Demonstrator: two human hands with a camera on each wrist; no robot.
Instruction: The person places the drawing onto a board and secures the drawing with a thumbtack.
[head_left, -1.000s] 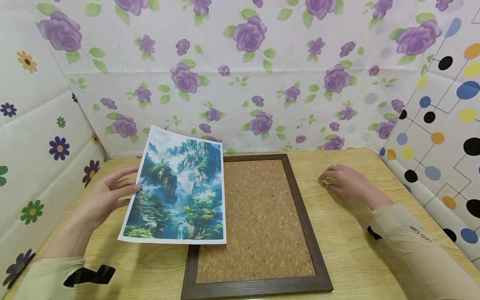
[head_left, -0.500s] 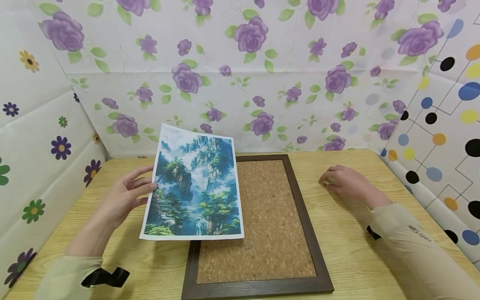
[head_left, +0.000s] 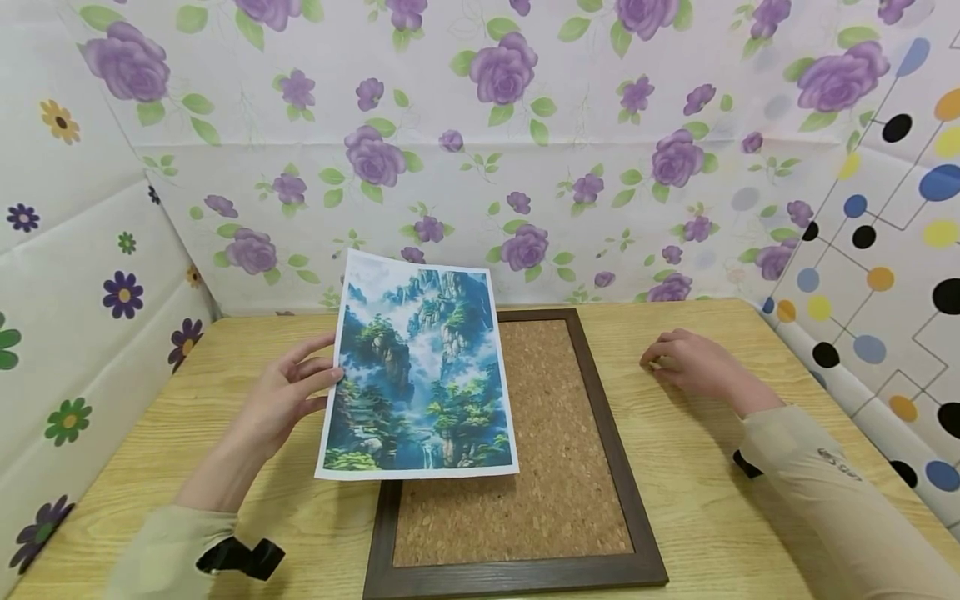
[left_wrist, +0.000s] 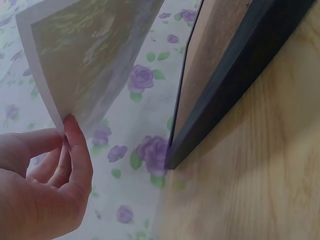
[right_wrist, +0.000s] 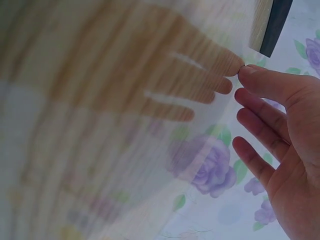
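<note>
Our left hand (head_left: 281,404) pinches the print (head_left: 420,367) by its 9 o'clock edge, lifted over the corkboard (head_left: 525,467); right hand (head_left: 693,362) rests relaxed, empty, on the table (head_left: 690,500).

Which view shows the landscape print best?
The head view: the whole landscape print faces the camera, pinched at its edge by the left hand. The left wrist view shows only its back and one corner; the right wrist view shows none of it.
</note>
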